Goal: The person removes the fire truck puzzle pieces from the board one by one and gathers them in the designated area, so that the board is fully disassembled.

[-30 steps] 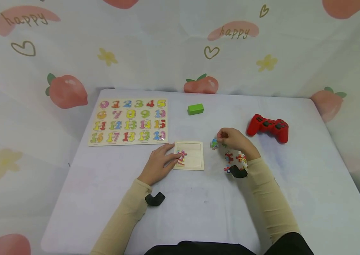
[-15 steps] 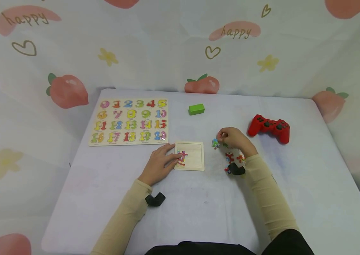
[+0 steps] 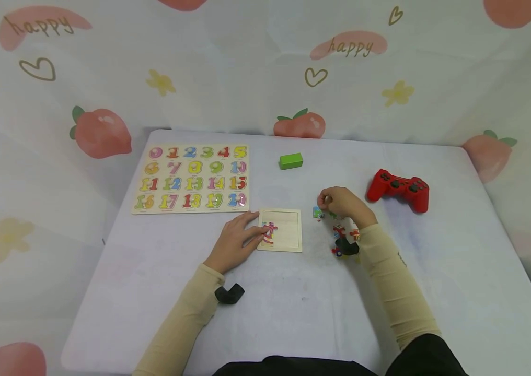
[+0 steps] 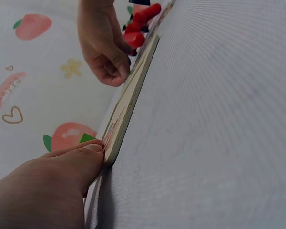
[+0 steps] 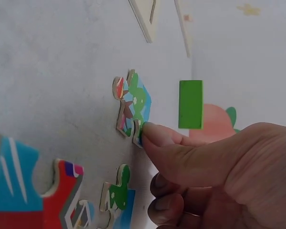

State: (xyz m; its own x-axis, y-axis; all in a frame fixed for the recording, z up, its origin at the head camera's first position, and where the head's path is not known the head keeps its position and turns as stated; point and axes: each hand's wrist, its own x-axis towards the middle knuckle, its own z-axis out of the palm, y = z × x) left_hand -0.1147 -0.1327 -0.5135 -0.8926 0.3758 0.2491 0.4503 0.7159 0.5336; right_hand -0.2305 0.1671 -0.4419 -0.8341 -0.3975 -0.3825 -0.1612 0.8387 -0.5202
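My left hand [image 3: 233, 241] rests at the left side of a small square wooden puzzle tray [image 3: 289, 230], its fingers fairly straight. One fingertip presses a pink-and-red puzzle piece [image 3: 270, 233] lying in the tray's left part. To the right of the tray, my right hand [image 3: 343, 202] pinches the edge of a green-and-blue puzzle piece [image 5: 139, 100] between thumb and forefinger; the other fingers are curled under. Another green-and-blue piece [image 5: 118, 194] and a large blue-and-red piece [image 5: 19, 181] lie close by. The right wrist and its black camera mount partly hide the loose pieces in the head view.
A number board [image 3: 190, 178] with colourful numerals lies at the back left. Behind the tray stands a green block [image 3: 291, 161]. A red game controller [image 3: 398, 190] sits right of my right hand. A printed cloth hangs behind the table.
My right hand has shifted slightly left over the green-and-blue piece, which stays about where it was. My left hand has kept its place on the tray.
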